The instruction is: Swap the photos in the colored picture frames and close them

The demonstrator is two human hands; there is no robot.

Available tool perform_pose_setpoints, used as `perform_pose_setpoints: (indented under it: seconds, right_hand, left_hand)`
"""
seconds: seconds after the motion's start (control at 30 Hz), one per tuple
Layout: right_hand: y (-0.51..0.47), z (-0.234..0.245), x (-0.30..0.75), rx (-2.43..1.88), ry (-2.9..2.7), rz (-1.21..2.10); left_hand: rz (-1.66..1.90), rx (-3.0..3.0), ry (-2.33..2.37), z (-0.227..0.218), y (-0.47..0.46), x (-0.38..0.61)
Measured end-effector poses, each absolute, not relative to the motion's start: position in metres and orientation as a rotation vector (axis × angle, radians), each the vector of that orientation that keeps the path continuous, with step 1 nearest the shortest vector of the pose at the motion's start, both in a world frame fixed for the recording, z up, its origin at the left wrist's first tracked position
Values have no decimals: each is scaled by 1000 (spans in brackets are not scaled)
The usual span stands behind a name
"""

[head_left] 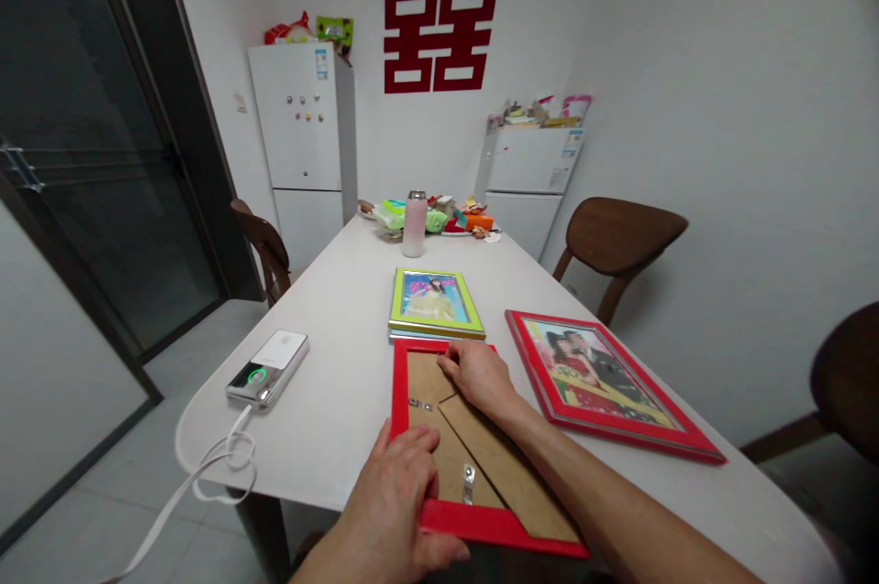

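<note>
Frame work fills the near edge of the white worktop (343,309). A red frame (457,465) lies face down there, its brown backing board turned up, with metal clips showing on the board.

The left hand (402,497) rests at the frame's 7 o'clock corner. Its palm is down and its fingers are spread flat across the board and the red rail; the grip is slack and closed around nothing.

The right hand (477,373) reaches to the frame's 12 o'clock rail, its fingers curled down onto the board's far edge. I cannot tell whether that grip pinches anything there.

Just beyond, at 12 o'clock and touching the face-down frame's far rail, lies a green frame (435,300), picture up. At 2 o'clock, just beside it, is a larger red framed photo (604,383), also face up. At 10 o'clock, apart from the frames, sits a white power bank (269,369); its cable (220,460) hangs over the worktop edge. A pink bottle (414,223) stands upright far off at 12 o'clock.
</note>
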State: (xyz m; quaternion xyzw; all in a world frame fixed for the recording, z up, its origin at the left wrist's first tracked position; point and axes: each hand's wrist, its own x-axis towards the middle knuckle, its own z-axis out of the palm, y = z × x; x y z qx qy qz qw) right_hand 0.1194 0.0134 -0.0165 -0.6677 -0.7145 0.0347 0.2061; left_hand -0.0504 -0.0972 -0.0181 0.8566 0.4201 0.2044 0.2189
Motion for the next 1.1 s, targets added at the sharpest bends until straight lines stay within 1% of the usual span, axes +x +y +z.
perform_pose_setpoints:
  seconds: [0.17, 0.3, 0.47, 0.53, 0.6, 0.67, 0.7, 0.77, 0.87, 0.97, 1.03, 1.1]
  right_hand:
    - [20, -20, 118, -1879, -1891, 129]
    - [14, -13, 123, -1746, -1885, 226]
    - [-14, 3, 153, -1559, -1844, 378]
    - [-30, 6, 169, -1519, -1642, 512]
    - [-48, 7, 181, -1428, -1266, 720]
    - [-66, 5, 182, -1266, -914, 938]
    - [-75, 4, 178, -1187, -823, 1038]
    - [-91, 2, 160, -1054, -767, 1263]
    - [-109, 0, 124, -891, -751, 1573]
    - [-116, 3, 103, -703, -632, 1580]
    - [-115, 5, 110, -672, -568, 1467]
    - [-107, 9, 135, -740, -534, 1318]
  left_hand:
    - [468, 2413, 1207, -8, -102, -45]
    - [364, 2499, 1213, -6, -107, -25]
    - [400, 2554, 1185, -12, -110, -14]
    - [432, 2560, 1165, -7, -111, -18]
    - [529, 2542, 1136, 4, -111, -25]
    - [723, 2465, 1100, 16, -112, -30]
    - [836, 2388, 1080, 22, -113, -31]
    - [1058, 2142, 1032, 31, -116, -27]
    - [1312, 1612, 907, 37, -126, -9]
    - [1397, 1239, 780, 40, -132, 13]
    - [1392, 1170, 721, 46, -130, 24]
    - [1407, 1156, 651, 53, -121, 32]
